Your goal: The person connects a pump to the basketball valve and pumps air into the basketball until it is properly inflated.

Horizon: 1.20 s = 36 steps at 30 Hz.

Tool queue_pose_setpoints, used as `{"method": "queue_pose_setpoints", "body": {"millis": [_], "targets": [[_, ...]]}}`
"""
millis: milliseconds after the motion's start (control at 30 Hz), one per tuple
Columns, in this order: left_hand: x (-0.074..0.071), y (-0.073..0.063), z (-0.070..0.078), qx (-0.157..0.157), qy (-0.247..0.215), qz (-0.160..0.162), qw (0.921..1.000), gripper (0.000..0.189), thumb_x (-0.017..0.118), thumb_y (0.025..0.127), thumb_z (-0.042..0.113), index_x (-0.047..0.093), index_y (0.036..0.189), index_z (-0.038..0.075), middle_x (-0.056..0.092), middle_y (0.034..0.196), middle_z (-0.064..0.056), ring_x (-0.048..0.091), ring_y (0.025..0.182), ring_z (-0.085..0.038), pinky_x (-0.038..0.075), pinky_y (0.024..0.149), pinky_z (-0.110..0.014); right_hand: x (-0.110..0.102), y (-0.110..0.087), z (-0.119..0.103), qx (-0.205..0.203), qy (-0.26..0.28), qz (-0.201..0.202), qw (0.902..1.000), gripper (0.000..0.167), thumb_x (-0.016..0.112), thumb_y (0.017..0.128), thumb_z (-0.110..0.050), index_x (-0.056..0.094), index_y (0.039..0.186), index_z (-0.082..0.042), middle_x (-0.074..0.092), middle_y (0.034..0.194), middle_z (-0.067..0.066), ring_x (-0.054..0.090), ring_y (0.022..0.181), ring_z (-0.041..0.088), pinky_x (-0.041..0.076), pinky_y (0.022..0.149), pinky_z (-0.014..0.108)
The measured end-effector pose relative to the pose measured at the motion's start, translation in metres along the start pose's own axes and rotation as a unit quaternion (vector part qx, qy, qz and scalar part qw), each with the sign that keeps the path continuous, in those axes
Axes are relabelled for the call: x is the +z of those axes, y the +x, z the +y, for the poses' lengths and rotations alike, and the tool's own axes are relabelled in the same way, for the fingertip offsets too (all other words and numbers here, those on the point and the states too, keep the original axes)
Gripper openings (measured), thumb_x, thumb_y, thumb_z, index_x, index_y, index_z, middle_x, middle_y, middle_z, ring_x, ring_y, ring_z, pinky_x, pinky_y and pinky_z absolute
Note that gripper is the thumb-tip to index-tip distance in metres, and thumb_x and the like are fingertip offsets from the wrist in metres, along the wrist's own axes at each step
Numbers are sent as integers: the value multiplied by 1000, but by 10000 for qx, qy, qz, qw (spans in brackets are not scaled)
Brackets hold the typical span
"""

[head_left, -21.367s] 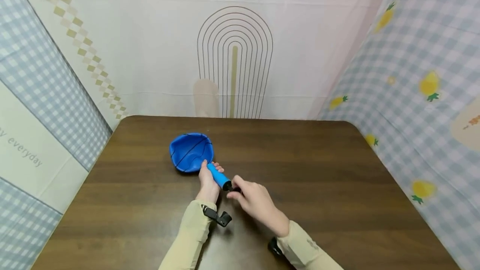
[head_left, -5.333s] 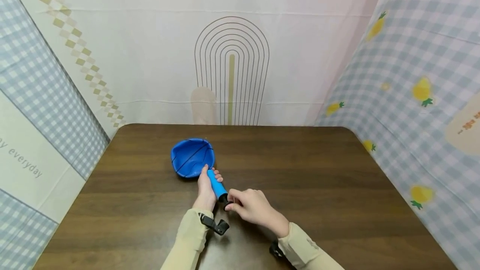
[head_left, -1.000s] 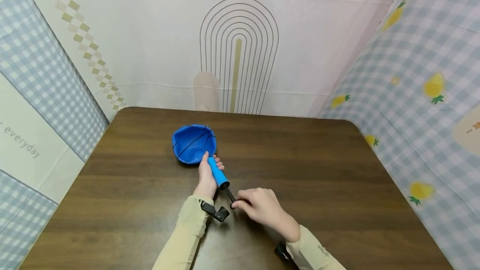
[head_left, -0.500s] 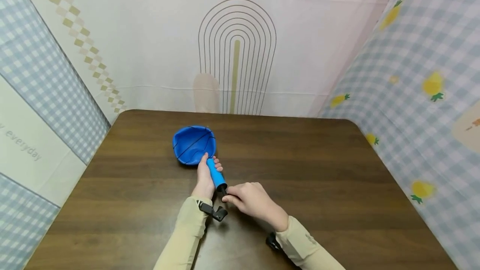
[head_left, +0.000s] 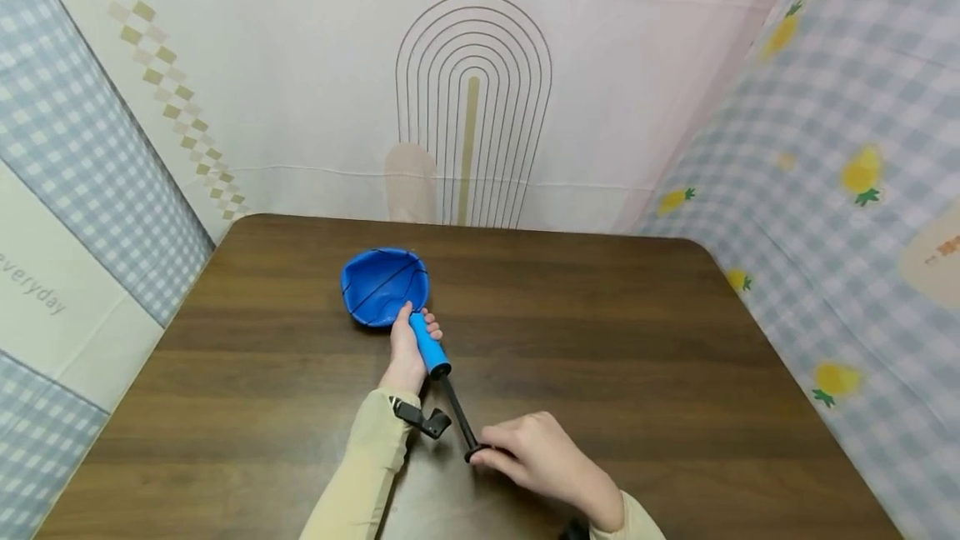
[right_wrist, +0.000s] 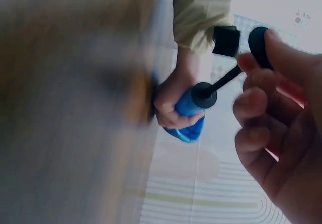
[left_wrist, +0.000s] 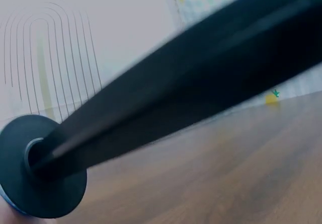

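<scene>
A caved-in blue ball [head_left: 381,283] with black lines sits toward the back left of the table. Against its near side, my left hand [head_left: 406,354] grips the blue barrel of a hand pump [head_left: 430,346], its front end hidden at the ball. The black rod [head_left: 456,408] extends far out of the barrel, toward me and to the right. At the rod's end, my right hand [head_left: 542,458] pinches the black handle [head_left: 475,451] between thumb and forefinger. The right wrist view shows the other fingers curled below the handle [right_wrist: 258,47]. In the left wrist view the rod [left_wrist: 166,90] crosses close to the camera.
A brown wooden table [head_left: 600,332] lies under both hands. Behind it hangs a pale patterned cloth [head_left: 315,90], and a checked cloth [head_left: 810,190] closes off the right side. A black strap mount [head_left: 420,417] sticks out from the left wrist.
My right hand has drawn the handle toward me and to the right, so much more rod shows than half a second ago. The left hand keeps its grip; the ball still looks caved in.
</scene>
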State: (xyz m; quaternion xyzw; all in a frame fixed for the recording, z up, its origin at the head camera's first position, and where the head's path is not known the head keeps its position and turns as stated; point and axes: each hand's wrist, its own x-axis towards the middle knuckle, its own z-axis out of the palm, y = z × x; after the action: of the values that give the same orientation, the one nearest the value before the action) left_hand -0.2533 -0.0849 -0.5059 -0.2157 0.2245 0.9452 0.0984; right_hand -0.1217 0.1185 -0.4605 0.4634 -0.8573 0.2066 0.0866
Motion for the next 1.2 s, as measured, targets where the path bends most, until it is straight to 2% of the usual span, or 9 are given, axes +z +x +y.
{"method": "queue_pose_setpoints", "body": {"millis": [133, 267, 367, 467, 567, 700, 967, 1200], "targets": [[-1, -1, 1, 23, -196, 47, 9998, 29, 34, 105, 36, 38, 94, 10, 41, 65, 3, 36, 51, -6, 35, 44, -14, 3, 8, 2, -73, -417, 285, 9987, 38, 62, 92, -39, 42, 64, -23, 33, 54, -16, 24, 49, -11, 13, 48, 6], [-2, -2, -2, 65, -286, 90, 9995, 29, 34, 104, 36, 38, 93, 10, 41, 65, 3, 36, 51, -6, 34, 44, -14, 9, 20, 14, 234, -575, 346, 9975, 33, 68, 87, -39, 48, 64, -24, 38, 51, -15, 29, 46, -9, 15, 44, 8], [-3, -3, -7, 72, -209, 205, 9995, 29, 34, 104, 37, 38, 92, 11, 41, 65, 3, 36, 52, -6, 34, 45, -15, 16, 29, 25, 657, -461, 129, 9967, 27, 69, 86, -37, 54, 67, -25, 42, 50, -15, 31, 45, -8, 17, 42, 9], [-3, -3, -12, 58, -89, 337, 9994, 30, 35, 104, 38, 39, 92, 12, 40, 65, 3, 36, 52, -7, 35, 46, -16, 21, 39, 34, 913, -397, -137, 9949, 21, 67, 88, -37, 60, 72, -25, 46, 52, -14, 33, 45, -7, 20, 41, 10], [-2, -1, -14, 110, 32, 328, 9994, 30, 35, 104, 39, 39, 92, 12, 41, 65, 3, 36, 52, -7, 35, 46, -16, 20, 51, 40, 982, -364, -375, 9938, 18, 68, 88, -37, 65, 75, -25, 46, 52, -12, 34, 46, -5, 20, 40, 13], [1, 1, -11, 154, 104, 151, 9997, 29, 36, 104, 38, 39, 93, 11, 42, 64, 4, 36, 51, -6, 35, 45, -15, 16, 61, 42, 939, -193, -599, 9936, 18, 68, 88, -35, 64, 75, -23, 39, 52, -12, 33, 45, -3, 18, 40, 15], [5, -1, -3, -50, 249, -22, 9997, 29, 34, 105, 35, 40, 91, 11, 42, 65, 4, 36, 51, -6, 34, 44, -15, 12, 55, 30, 923, 57, -645, 9936, 29, 60, 95, -33, 52, 71, -20, 31, 54, -13, 29, 45, -5, 19, 44, 13], [3, -3, -2, -61, 165, -5, 9998, 29, 35, 104, 35, 40, 90, 10, 42, 64, 4, 36, 51, -6, 34, 43, -15, 4, 29, 11, 804, 140, -563, 9951, 38, 56, 97, -39, 43, 66, -21, 26, 56, -16, 23, 47, -8, 16, 47, 9]]}}
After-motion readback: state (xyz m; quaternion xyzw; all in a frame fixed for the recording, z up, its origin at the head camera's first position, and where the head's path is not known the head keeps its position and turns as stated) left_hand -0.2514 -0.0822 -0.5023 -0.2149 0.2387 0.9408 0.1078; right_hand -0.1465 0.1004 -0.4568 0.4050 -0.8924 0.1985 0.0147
